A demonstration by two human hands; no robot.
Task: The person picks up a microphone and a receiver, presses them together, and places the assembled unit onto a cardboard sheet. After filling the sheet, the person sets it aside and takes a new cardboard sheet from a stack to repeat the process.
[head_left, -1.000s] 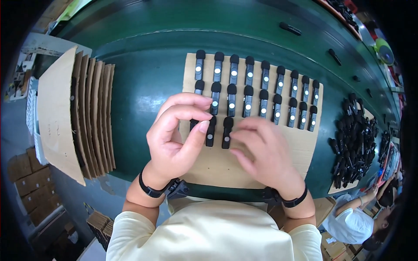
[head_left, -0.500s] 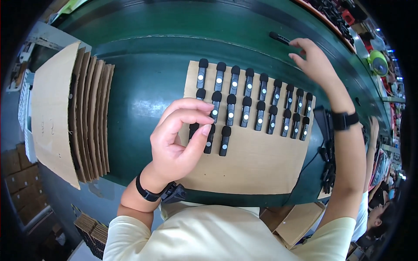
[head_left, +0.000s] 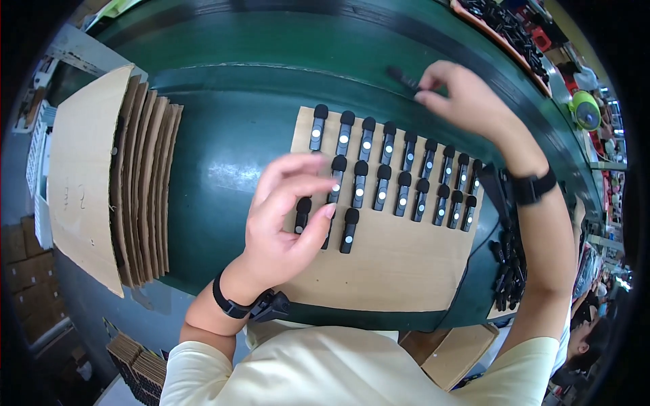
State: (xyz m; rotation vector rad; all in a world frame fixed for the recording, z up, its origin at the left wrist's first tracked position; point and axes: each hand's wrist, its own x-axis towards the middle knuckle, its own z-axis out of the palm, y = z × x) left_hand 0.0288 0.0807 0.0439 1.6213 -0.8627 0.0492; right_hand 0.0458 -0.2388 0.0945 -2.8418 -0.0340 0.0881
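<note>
Small black clip-on microphones [head_left: 349, 233] with foam tips and white dots lie in rows on a flat cardboard sheet [head_left: 399, 277]. My left hand [head_left: 281, 227] hovers over the sheet's left side, fingers curled and apart from the thumb, nothing held. It covers parts of several microphones. Beyond the sheet's far edge, my right hand [head_left: 464, 101] pinches one end of another black microphone [head_left: 404, 77], which is blurred and points to the left. The third row, nearest me, is short and sits beside the left fingers.
Folded cardboard pieces [head_left: 88, 183] stand stacked at the left of the green bench [head_left: 210, 135]. More black microphones [head_left: 508, 277] are heaped at the right, by a cable. An orange-edged tray [head_left: 501, 40] of black parts lies far right. Another person's arm [head_left: 577, 223] shows at the right.
My right hand has taken hold of the microphone that lay on the far bench and carried it left and nearer. My left hand has shifted slightly right and down, holding nothing.
</note>
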